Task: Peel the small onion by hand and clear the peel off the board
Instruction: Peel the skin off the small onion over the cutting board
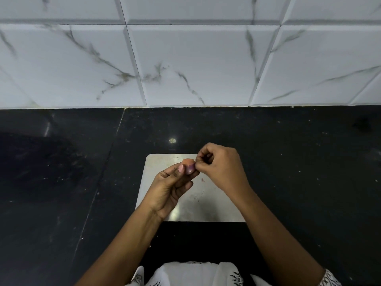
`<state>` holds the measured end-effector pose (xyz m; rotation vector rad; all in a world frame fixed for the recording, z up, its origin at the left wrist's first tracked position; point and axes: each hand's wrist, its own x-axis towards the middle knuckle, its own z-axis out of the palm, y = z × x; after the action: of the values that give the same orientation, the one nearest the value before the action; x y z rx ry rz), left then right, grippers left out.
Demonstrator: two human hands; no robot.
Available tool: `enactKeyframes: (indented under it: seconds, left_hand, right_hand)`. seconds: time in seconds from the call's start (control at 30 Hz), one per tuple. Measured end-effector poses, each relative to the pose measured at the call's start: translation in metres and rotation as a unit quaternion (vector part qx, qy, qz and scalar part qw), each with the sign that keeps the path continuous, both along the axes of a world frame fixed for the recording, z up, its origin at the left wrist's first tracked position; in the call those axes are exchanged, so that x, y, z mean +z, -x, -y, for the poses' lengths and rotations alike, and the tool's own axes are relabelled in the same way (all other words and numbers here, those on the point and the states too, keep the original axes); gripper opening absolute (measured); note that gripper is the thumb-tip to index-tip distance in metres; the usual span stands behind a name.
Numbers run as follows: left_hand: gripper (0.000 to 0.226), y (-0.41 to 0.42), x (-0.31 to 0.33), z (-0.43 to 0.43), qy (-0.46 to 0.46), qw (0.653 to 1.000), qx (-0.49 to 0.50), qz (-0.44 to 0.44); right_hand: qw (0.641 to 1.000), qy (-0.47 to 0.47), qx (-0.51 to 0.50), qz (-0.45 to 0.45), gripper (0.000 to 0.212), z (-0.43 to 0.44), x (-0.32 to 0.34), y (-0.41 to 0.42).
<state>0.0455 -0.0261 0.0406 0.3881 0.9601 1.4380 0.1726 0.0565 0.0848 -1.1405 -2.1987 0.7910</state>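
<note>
- Head view: the left hand point(171, 188) is holding the small onion point(188, 167) above the board, pinching it between the thumb and the fingertips.
- The right hand point(221, 168) is meeting the onion from the right, its fingers curled in and the thumb and forefinger pinching at the onion's edge; whether they are gripping a strip of peel is too small to tell.
- The onion is showing purple on the near side and orange at the far tip.
- The board point(206, 200), a pale metal-looking sheet, is lying flat on the black counter point(61, 182), directly under both hands.
- A small pink fleck point(203, 180) is lying on the board just beside the right wrist.
- The tiled wall point(185, 58) is standing behind the counter.
</note>
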Motion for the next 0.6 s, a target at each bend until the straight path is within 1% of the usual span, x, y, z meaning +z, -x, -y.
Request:
enactKeyframes:
  seconds: [0.03, 0.1, 0.2, 0.3, 0.37, 0.5, 0.6]
  left_hand:
    - [0.055, 0.0, -0.001, 0.0, -0.001, 1.0, -0.008, 0.009]
    - [0.062, 0.0, -0.003, 0.001, -0.001, 0.999, -0.018, 0.04]
    - [0.067, 0.001, -0.006, 0.001, 0.008, 0.995, -0.02, 0.099]
    - [0.069, 0.006, -0.015, 0.002, 0.03, 0.987, -0.011, 0.156]
    - [0.072, 0.011, -0.023, 0.004, 0.046, 0.982, 0.002, 0.184]
    - [0.075, 0.017, -0.039, 0.005, 0.078, 0.977, 0.026, 0.196]
    - [0.076, 0.02, -0.047, 0.006, 0.098, 0.975, 0.041, 0.197]
  right_hand:
    - [1.0, 0.021, -0.009, -0.01, 0.004, -0.004, -0.003, -0.001]
    - [0.998, 0.056, -0.024, -0.036, 0.003, -0.011, -0.012, -0.004]
    - [0.993, 0.09, -0.053, -0.057, 0.003, -0.018, -0.025, -0.009]
    - [0.981, 0.146, -0.057, -0.112, 0.012, -0.018, -0.031, -0.012]
    - [0.98, 0.171, -0.043, -0.096, 0.01, -0.018, -0.037, -0.013]
    - [0.98, 0.198, -0.019, -0.008, 0.012, -0.019, -0.058, -0.011]
    - [0.978, 0.205, -0.025, -0.011, 0.01, -0.02, -0.072, -0.008]
